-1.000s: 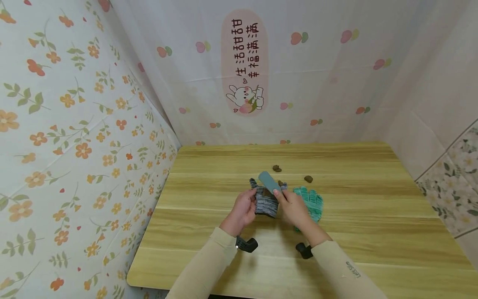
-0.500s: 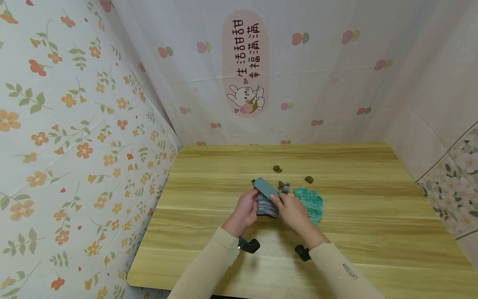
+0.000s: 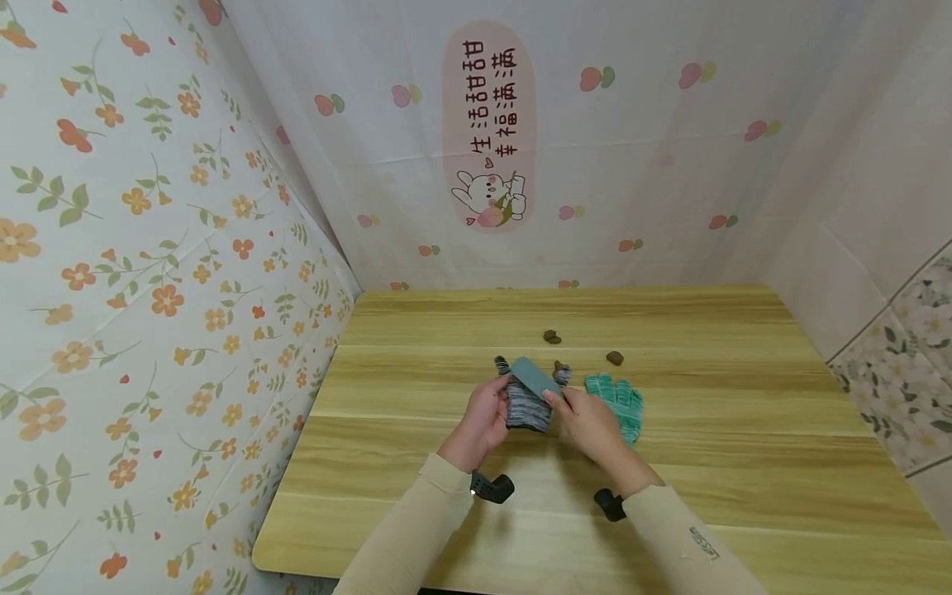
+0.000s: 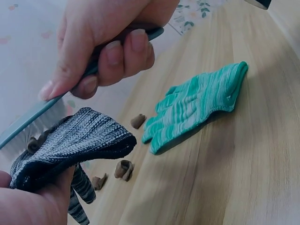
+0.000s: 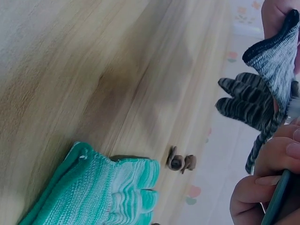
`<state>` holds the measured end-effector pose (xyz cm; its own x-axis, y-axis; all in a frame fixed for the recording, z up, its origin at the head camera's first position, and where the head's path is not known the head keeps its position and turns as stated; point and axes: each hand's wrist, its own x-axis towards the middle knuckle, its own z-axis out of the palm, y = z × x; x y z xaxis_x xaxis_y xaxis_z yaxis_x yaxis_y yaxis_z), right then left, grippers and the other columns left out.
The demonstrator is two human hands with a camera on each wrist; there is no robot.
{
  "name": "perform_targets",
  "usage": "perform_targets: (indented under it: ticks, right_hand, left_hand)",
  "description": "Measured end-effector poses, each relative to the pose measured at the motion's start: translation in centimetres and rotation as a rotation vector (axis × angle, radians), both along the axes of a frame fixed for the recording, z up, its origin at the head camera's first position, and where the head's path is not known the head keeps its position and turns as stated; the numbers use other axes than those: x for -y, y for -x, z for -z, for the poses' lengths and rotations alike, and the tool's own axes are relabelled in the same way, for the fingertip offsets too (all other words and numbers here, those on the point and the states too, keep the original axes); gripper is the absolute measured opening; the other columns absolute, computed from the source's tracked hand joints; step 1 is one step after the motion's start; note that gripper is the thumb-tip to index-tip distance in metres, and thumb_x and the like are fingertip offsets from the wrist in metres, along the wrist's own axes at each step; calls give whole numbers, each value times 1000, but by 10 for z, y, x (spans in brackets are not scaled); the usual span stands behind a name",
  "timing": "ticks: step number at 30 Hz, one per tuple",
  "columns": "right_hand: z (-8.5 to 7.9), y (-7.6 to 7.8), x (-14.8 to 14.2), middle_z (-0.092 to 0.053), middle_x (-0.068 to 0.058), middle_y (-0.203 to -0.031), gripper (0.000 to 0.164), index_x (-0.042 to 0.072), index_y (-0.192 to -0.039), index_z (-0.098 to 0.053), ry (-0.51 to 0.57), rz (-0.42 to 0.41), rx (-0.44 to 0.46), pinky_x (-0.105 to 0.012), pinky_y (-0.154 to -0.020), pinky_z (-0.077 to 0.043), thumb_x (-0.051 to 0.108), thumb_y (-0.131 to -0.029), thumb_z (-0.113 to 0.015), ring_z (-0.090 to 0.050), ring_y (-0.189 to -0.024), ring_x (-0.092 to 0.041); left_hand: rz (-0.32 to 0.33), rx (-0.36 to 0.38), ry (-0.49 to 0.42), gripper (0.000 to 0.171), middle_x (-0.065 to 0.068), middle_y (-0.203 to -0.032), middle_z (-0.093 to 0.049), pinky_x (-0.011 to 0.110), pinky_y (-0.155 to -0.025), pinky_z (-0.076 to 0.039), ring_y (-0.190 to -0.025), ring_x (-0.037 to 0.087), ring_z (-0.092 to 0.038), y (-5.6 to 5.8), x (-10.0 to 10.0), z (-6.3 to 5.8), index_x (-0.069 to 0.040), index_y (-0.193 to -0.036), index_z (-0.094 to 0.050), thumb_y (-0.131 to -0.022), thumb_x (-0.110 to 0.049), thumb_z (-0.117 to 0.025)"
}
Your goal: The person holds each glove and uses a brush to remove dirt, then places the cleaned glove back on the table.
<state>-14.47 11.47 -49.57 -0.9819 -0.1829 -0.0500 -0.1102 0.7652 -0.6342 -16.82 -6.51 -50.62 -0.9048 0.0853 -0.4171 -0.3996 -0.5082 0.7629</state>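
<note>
My left hand [image 3: 483, 417] grips a grey-and-black knit glove [image 3: 526, 411] by its cuff side, holding it above the table. My right hand [image 3: 591, 423] holds a brush [image 3: 534, 378] by its blue-grey handle, thumb along the back. In the left wrist view the white bristles [image 4: 46, 119] face the glove, and a small brown lump [image 4: 33, 145] sits between them and the knit. Part of the glove's palm is hidden under the brush. A green-and-white knit glove [image 4: 199, 108] lies flat on the table, to the right of the grey one.
Several brown lumps [image 3: 614, 358] lie on the wooden table [image 3: 416, 380] beyond the gloves. Dark wrist-worn camera mounts [image 3: 494, 487] hang below both forearms. Patterned cloth walls [image 3: 372, 190] stand at the back and left.
The brush has come down over the grey glove and covers a brown patch visible a second ago. The left hand keeps its hold. The green glove has not moved.
</note>
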Motion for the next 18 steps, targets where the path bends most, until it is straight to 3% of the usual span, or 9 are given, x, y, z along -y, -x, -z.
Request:
perform_targets:
  ticks: [10, 13, 16, 18]
  right_hand:
    - [1, -1, -1, -39, -4, -63, 49, 11, -74, -47, 22, -8, 18, -29, -53, -28, 46, -108, -43, -31, -53, -16]
    - [-1, 0, -1, -40, -4, -64, 52, 11, -75, -47, 71, 3, 43, -29, -52, -29, 51, -107, -40, -33, -52, -17]
    - [-3, 0, -2, -40, -5, -65, 53, 9, -77, -47, 148, 30, 57, -30, -53, -31, 52, -107, -38, -33, -54, -17]
    - [-5, 1, -2, -39, -5, -65, 54, 7, -80, -49, 186, 46, 53, -30, -53, -31, 52, -108, -37, -33, -54, -17]
  left_hand:
    - [13, 7, -2, 32, -14, -58, -41, 7, -45, -32, -43, -6, -38, -2, 5, 2, -17, -73, -47, -105, -18, -51]
    - [64, -27, -21, 28, -13, -62, -53, 9, -52, -42, -51, -5, -49, -1, 5, 4, -16, -78, -55, -105, -21, -53]
    - [100, -54, -32, 22, -10, -71, -64, 13, -58, -50, -60, -1, -60, 0, 4, 5, -8, -93, -60, -106, -23, -53]
    - [94, -52, -12, 28, -11, -82, -62, 11, -56, -47, -59, -4, -56, -1, 4, 4, 0, -122, -56, -107, -23, -51]
